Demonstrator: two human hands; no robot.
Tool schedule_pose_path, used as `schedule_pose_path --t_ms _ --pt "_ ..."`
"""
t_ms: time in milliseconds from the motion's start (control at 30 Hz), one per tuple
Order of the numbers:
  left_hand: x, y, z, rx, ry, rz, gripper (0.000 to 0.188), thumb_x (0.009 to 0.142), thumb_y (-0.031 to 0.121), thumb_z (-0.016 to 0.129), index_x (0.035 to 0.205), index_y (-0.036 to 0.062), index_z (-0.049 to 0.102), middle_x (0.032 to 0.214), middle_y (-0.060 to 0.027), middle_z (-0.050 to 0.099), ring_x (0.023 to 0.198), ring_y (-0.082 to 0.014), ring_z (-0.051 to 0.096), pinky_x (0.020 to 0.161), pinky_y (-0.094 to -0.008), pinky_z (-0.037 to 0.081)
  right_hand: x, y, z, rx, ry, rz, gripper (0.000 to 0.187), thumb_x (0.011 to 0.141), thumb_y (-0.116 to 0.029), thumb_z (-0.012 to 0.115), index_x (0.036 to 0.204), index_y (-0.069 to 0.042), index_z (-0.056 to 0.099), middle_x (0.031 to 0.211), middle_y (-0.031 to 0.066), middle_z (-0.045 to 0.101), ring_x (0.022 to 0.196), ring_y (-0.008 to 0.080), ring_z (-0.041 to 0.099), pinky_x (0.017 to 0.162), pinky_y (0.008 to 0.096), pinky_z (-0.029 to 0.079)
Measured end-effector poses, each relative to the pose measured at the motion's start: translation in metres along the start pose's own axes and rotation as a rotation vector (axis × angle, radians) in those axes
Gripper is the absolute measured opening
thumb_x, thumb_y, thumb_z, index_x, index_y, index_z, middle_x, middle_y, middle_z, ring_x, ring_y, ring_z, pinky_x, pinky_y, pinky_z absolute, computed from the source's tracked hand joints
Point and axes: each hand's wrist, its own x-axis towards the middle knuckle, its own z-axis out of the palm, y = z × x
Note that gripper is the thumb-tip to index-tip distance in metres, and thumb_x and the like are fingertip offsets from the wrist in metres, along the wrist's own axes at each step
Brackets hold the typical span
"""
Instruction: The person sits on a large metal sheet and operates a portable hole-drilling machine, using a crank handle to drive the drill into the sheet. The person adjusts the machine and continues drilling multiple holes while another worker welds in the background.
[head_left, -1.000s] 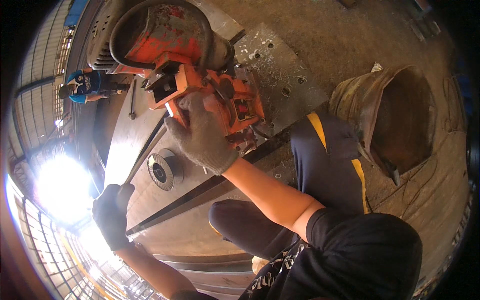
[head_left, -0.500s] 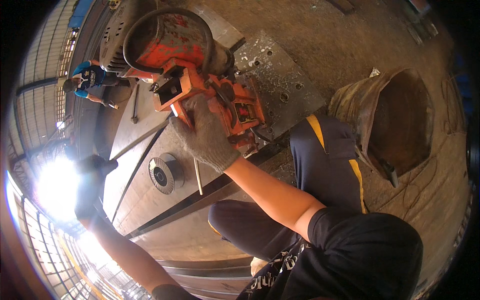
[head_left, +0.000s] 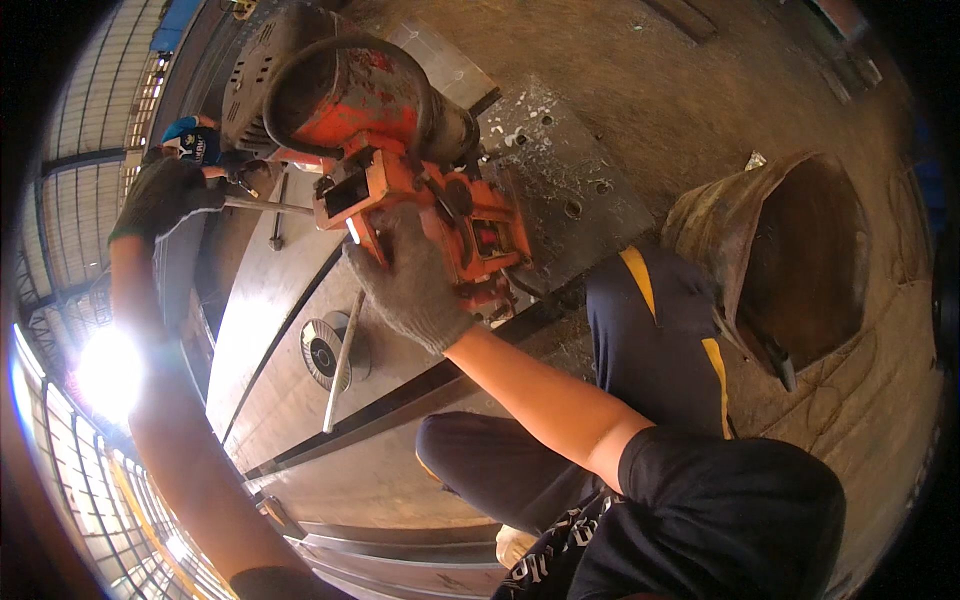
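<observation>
My left hand (head_left: 165, 197), in a dark glove, is raised at the far left and closed around the end of a metal rod (head_left: 270, 207). This rod runs almost level to the orange machine (head_left: 375, 185), whose paint is worn. My right hand (head_left: 410, 285), in a grey knitted glove, grips the near side of that machine, its fingertips partly hidden against the frame. Below it, a second pale rod (head_left: 343, 365) slants down past a wire spool (head_left: 325, 355). Whether the two rods join is hidden.
Steel plates (head_left: 290, 390) lie under the machine, and a plate with holes (head_left: 570, 160) extends right. A rusty open drum (head_left: 800, 250) lies beside my knee (head_left: 650, 320). Another person (head_left: 197, 140) in blue is beyond my left hand. A hammer-like tool (head_left: 278, 215) lies behind the rod.
My left hand has swung upward with its rod, which went from sloping to nearly level. The lower rod's free end has moved down and left, across the spool. My right hand stays on the machine.
</observation>
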Motion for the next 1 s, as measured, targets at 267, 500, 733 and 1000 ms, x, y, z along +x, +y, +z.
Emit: schedule_pose_path --t_ms 267,500,733,1000 --pt "0.060 0.000 0.014 0.182 -0.040 0.036 0.046 0.080 0.055 0.083 0.089 0.0096 0.084 0.080 -0.0148 0.075 0.091 -0.0301 0.075 0.088 -0.0455 0.053 -0.003 -0.009 -0.005 -0.139 0.005 -0.061 0.037 0.098 -0.023 0.079 0.114 -0.001 0.054 0.094 0.0169 0.067 0.080 0.0320 0.071 0.072 0.0418 0.055" --pt "-0.038 0.007 0.105 0.130 0.464 0.063 0.058 0.086 0.057 0.081 0.120 0.0102 0.078 0.137 -0.0124 0.070 0.139 -0.0355 0.054 0.118 -0.0609 0.033 -0.011 -0.017 0.006 -0.040 -0.117 0.135 0.049 0.100 -0.036 0.073 0.126 -0.003 0.049 0.086 0.0259 0.071 0.083 0.0480 0.074 0.069 0.0544 0.058" --pt "-0.208 0.100 0.106 -0.097 -0.143 -0.297 0.029 0.098 0.038 0.075 0.106 0.0122 0.063 0.093 -0.0146 0.077 0.088 -0.0380 0.076 0.075 -0.0513 0.058 -0.009 -0.015 -0.001 -0.150 -0.047 0.056 0.040 0.102 -0.031 0.073 0.121 -0.002 0.052 0.086 0.0223 0.072 0.082 0.0437 0.075 0.068 0.0510 0.057" --pt "-0.038 -0.031 0.111 -0.060 0.585 0.270 0.021 0.094 0.029 0.074 0.109 0.0147 0.075 0.100 -0.0084 0.077 0.100 -0.0282 0.073 0.088 -0.0435 0.055 -0.011 -0.016 0.012 -0.098 -0.006 -0.087 0.039 0.102 -0.033 0.075 0.116 -0.001 0.057 0.078 0.0150 0.067 0.066 0.0312 0.068 0.064 0.0429 0.055"
